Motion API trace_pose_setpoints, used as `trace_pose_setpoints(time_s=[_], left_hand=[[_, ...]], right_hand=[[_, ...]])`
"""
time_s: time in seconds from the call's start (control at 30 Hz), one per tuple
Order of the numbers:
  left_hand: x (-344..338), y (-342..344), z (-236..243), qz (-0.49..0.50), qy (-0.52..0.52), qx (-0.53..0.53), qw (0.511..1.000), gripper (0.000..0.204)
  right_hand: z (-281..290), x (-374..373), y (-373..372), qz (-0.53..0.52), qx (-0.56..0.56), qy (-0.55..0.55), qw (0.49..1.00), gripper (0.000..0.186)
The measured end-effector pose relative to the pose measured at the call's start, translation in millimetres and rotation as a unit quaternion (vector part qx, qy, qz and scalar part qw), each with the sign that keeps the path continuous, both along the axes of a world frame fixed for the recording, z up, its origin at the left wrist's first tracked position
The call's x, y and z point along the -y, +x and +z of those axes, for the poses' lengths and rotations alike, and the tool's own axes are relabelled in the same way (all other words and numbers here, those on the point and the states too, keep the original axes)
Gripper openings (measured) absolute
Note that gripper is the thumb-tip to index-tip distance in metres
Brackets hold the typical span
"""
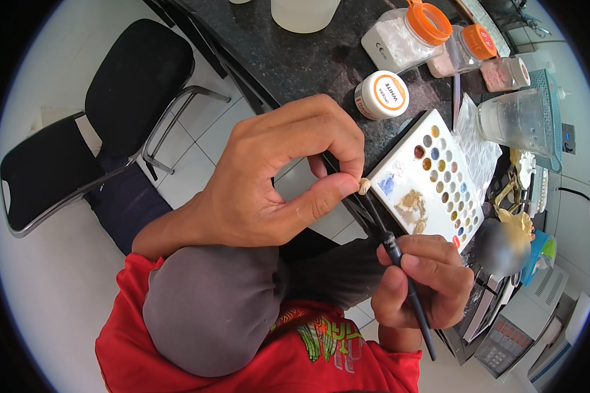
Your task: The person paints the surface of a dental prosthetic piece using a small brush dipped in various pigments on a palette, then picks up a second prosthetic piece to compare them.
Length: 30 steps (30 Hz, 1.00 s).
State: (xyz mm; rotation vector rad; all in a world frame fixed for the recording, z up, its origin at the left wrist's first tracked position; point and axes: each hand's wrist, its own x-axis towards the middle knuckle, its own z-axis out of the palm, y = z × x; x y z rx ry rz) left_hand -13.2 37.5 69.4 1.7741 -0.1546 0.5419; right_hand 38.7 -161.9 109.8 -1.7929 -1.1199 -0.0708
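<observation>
My left hand [255, 173] pinches a small cream-coloured dental crown [364, 187] between thumb and fingertip. My right hand [439, 278] grips a slim black-handled brush [393, 249] like a pen. Its thin tip points up and left, right by the crown; I cannot tell whether they touch. Just beyond lies a white paint palette [410, 150] with rows of small wells in yellow, brown, grey and blue. Smears of blue and tan colour mark its flat near side.
On the dark counter [259, 49] stand a small white jar [381, 95], an orange-lidded jar of powder [390, 46], pink powder jars [501, 74] and a clear cup [518, 121]. A grey box with buttons [505, 344] sits at right. Black chairs [137, 85] stand at left.
</observation>
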Motion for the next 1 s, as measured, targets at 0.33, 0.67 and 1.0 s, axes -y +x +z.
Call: trace_pose_setpoints(time_s=[0.33,0.67,1.0], left_hand=[[0.2,0.3,0.0,0.0,-0.001,0.001,1.0,0.02],[1.1,0.4,0.2,0.004,-0.002,0.0,1.0,0.02],[0.3,0.4,0.9,0.001,0.005,-0.003,1.0,0.019]], right_hand=[[-0.4,2.6,-0.4,0.006,0.003,-0.007,1.0,0.023],[-1.1,2.4,1.4,0.017,0.017,-0.008,1.0,0.023],[-0.8,1.8,1.7,0.022,0.02,-0.013,0.999,0.023]])
